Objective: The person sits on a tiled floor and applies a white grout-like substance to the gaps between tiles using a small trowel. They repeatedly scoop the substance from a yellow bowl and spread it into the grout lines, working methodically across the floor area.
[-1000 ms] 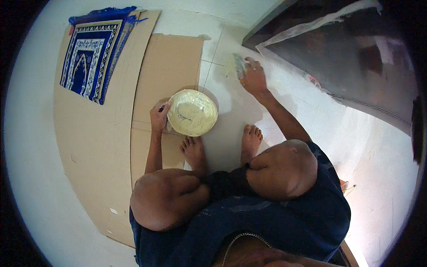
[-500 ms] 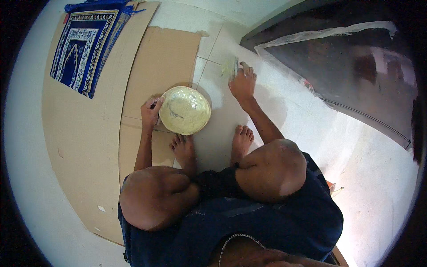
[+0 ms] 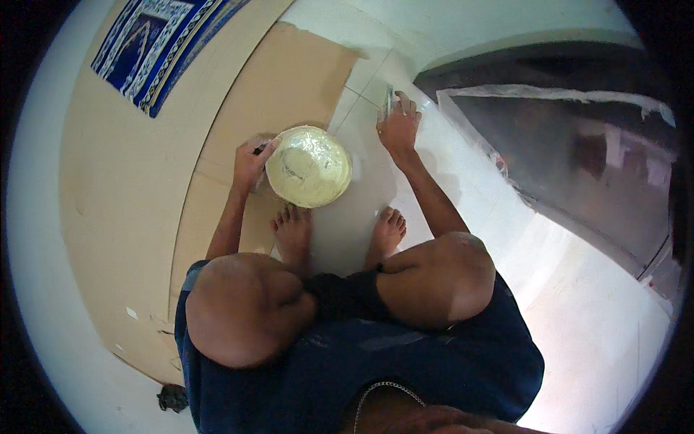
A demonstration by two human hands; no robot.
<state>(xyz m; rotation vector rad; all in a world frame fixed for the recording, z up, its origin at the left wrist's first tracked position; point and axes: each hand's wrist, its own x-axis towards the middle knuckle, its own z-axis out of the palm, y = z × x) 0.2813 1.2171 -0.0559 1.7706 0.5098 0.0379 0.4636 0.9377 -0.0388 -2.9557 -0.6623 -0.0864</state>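
A round bowl (image 3: 322, 170), coated inside with pale yellow-green paste, is tilted so its inside faces me above the floor. My left hand (image 3: 251, 160) grips its left rim, thumb over the edge; something dark shows by the fingers, too small to name. Farther off to the right, my right hand (image 3: 399, 129) is closed on a thin flat scraper (image 3: 389, 103), seen nearly edge-on. Part of the scraper is hidden by the fingers.
Cardboard sheets (image 3: 144, 210) cover the tiled floor (image 3: 361, 145) at left, with a blue patterned rug (image 3: 148, 50) on them. A dark panel with plastic film (image 3: 557, 152) stands at right. My bare feet (image 3: 293, 231) are below the bowl. Black plastic (image 3: 172, 398) lies lower left.
The whole view has shifted. My left hand still holds the bowl, now slightly higher in view. The scraper has turned more edge-on; the paste seen beside it earlier no longer shows.
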